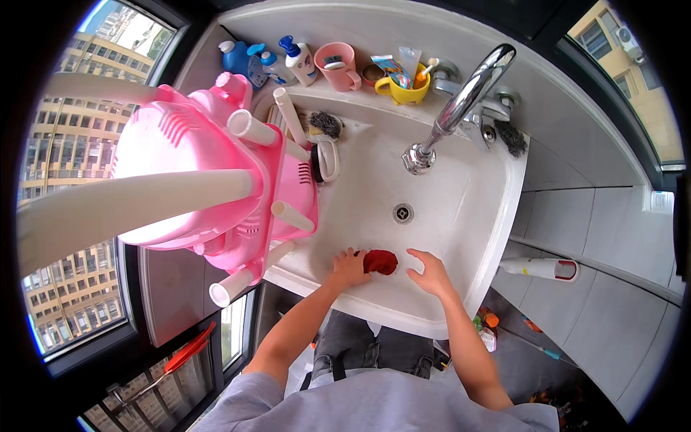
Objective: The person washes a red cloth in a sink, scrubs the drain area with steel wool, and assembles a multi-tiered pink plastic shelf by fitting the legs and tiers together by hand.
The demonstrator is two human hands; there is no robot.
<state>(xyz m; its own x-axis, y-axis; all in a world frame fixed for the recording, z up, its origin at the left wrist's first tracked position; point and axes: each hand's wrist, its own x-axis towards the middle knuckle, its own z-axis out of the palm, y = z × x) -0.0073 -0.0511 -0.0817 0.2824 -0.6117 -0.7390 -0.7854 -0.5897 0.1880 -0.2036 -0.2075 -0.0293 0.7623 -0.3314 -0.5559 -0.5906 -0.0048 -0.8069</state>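
Note:
In the front part of the white sink lies a small, bunched dark red cloth [380,262]. My left hand [350,268] is at the cloth's left edge, its fingers bent against it and gripping it. To the right of the cloth, a short gap away, my right hand [432,276] is held with fingers apart and nothing in it. Just beyond both hands is the round metal drain [403,213] in the sink bottom. Above the basin hangs a chrome faucet [461,101], with no water visibly running from it.
Pink plastic stools [194,173] with white legs rest on the sink's left side. Beside them lie brushes [326,155]. The back ledge holds pump bottles [299,61], a pink mug [337,68] and a yellow cup [403,88] with a toothbrush. Windows flank the left side.

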